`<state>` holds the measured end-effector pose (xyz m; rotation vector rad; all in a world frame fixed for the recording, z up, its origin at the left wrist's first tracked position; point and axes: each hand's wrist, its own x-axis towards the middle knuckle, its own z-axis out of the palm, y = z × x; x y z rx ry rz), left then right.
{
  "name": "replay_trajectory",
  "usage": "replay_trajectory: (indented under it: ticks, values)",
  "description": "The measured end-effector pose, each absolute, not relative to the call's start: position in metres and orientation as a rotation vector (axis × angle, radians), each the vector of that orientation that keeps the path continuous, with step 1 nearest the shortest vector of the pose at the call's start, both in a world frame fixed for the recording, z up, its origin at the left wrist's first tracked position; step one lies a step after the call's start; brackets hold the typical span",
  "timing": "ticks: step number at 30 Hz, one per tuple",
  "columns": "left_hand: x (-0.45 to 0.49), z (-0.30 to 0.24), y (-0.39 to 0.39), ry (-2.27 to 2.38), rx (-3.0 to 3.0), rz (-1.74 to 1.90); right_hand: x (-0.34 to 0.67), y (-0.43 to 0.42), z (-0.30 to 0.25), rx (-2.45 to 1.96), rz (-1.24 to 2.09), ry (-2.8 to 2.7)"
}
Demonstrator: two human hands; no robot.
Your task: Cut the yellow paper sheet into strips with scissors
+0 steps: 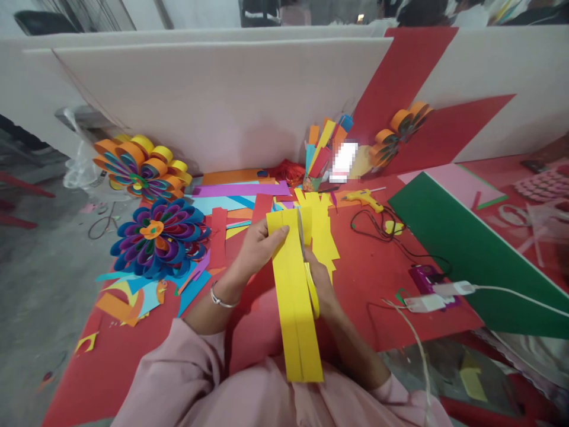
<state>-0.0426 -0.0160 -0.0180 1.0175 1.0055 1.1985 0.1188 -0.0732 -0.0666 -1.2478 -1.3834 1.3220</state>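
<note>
My left hand [263, 242] grips the upper left edge of a long yellow paper strip [293, 314], thumb on top. A lengthwise line runs down the strip, and its lower end hangs over my lap. In my right hand [322, 284] is a pair of yellow-handled scissors [312, 290]. Their blades point away from me along the strip's right edge, with a narrow yellow piece to their right. Part of the scissors is hidden by my fingers. Beyond my hands, several cut yellow strips [324, 237] lie on the red table.
Two paper flowers, one orange and yellow [142, 163], one blue and purple [160, 237], stand at left among paper scraps. A yellow glue gun [365, 199], a power strip [433, 290] with cords and a green board [480, 255] are at right. A cup of paper strips [317, 157] stands behind.
</note>
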Motion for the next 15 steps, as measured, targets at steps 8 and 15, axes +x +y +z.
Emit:
replay_trajectory:
  ticks: [8,15]
  values:
    - [-0.0418,-0.0180,-0.0164,1.019,1.017,1.186,0.1169,-0.0721,-0.0678,-1.192,1.273,-1.409]
    - [-0.0421,-0.0211,-0.0148,1.002,1.043,1.188,0.1150,-0.0727,-0.0644,-1.223,1.259,-1.388]
